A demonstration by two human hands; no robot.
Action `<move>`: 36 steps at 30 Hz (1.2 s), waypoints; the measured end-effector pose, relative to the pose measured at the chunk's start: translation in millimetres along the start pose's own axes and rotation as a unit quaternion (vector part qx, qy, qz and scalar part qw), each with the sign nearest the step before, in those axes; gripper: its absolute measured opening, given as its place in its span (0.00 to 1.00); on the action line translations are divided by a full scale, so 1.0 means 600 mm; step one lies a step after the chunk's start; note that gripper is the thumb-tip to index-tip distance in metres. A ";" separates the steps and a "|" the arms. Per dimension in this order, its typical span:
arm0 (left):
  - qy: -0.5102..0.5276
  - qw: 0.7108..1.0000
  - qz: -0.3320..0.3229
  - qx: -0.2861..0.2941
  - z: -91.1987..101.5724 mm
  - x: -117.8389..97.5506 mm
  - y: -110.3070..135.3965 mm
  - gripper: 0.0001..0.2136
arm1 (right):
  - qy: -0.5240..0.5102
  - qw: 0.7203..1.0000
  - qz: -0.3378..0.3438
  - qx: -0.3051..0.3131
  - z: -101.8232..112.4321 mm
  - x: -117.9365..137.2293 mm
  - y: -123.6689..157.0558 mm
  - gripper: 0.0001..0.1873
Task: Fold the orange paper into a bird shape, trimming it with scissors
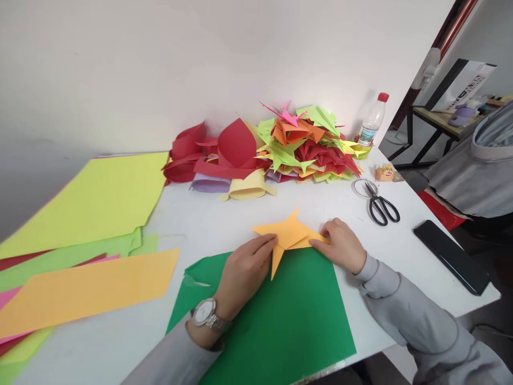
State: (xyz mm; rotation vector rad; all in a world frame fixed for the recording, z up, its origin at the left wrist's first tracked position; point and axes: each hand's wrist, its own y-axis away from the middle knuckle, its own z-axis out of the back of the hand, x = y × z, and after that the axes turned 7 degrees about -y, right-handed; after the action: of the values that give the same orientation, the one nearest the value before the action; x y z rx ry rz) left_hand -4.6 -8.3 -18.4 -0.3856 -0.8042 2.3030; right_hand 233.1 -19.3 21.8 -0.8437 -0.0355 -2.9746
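Observation:
A folded orange paper star point(289, 233) lies partly over the far edge of a green sheet point(288, 315). My left hand point(249, 267), with a wristwatch on its wrist, presses its fingertips together on the star's left side. At the star's right point, my right hand point(342, 245) pinches the paper between thumb and fingers. Both hands are closed on the same piece, and the star's other points stick out toward the wall and toward me.
Flat coloured sheets point(96, 289) cover the left side. Rolled red paper point(237, 144) and piled paper stars point(304, 141) stand by the wall. To the right are a bottle point(372, 120), black-handled scissors point(380, 206), a wrapped snack point(385, 172) and a phone point(451, 256).

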 end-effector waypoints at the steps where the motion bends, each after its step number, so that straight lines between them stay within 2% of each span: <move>1: 0.020 0.999 0.024 -0.008 0.001 0.001 0.000 0.12 | -0.045 0.999 -0.006 0.014 0.001 0.000 -0.001 0.12; 3: 0.056 0.996 0.068 -0.025 0.004 0.001 -0.001 0.11 | -0.157 0.987 -0.022 0.022 0.002 0.001 -0.005 0.12; 4: 0.071 0.993 0.085 -0.032 0.006 0.001 -0.001 0.11 | -0.229 0.972 -0.038 0.033 0.003 0.001 -0.006 0.12; 6: 0.095 0.988 0.115 -0.044 0.010 0.000 -0.002 0.11 | -0.387 0.915 -0.077 0.090 0.006 0.000 -0.008 0.13; 9: 0.136 0.977 0.154 -0.063 0.013 0.001 -0.002 0.11 | -0.557 0.797 -0.121 0.199 0.009 0.001 -0.008 0.20; 11: 0.175 0.963 0.194 -0.071 0.014 0.000 -0.004 0.10 | -0.597 0.762 -0.127 0.216 0.009 0.002 -0.006 0.23; 15: 0.293 0.908 0.293 -0.062 0.019 -0.007 -0.014 0.10 | -0.627 0.744 -0.126 0.194 -0.001 0.005 -0.005 0.24; 20: 0.429 0.834 0.346 -0.034 0.033 -0.030 -0.026 0.26 | -0.674 0.705 -0.103 0.195 -0.013 0.010 -0.002 0.25; 23: 0.480 0.791 0.380 -0.024 0.034 -0.038 -0.028 0.33 | -0.684 0.692 -0.086 0.213 -0.017 0.012 0.002 0.26; 28: 0.537 0.695 0.472 -0.078 0.021 -0.027 -0.029 0.29 | -0.678 0.700 -0.058 0.217 -0.021 0.015 0.007 0.26; 32: 0.584 0.647 0.489 -0.049 0.017 -0.022 -0.030 0.23 | -0.670 0.717 -0.017 0.193 -0.022 0.019 0.009 0.23; 36: 0.634 0.601 0.486 -0.028 0.019 -0.033 -0.036 0.21 | -0.666 0.727 0.015 0.166 -0.024 0.022 0.012 0.21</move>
State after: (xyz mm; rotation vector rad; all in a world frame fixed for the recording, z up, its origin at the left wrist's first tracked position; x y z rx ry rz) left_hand 15.5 -13.6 5.2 -2.5938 0.2278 1.8929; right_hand 214.9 -27.5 16.7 -2.5117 -0.5426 -1.5512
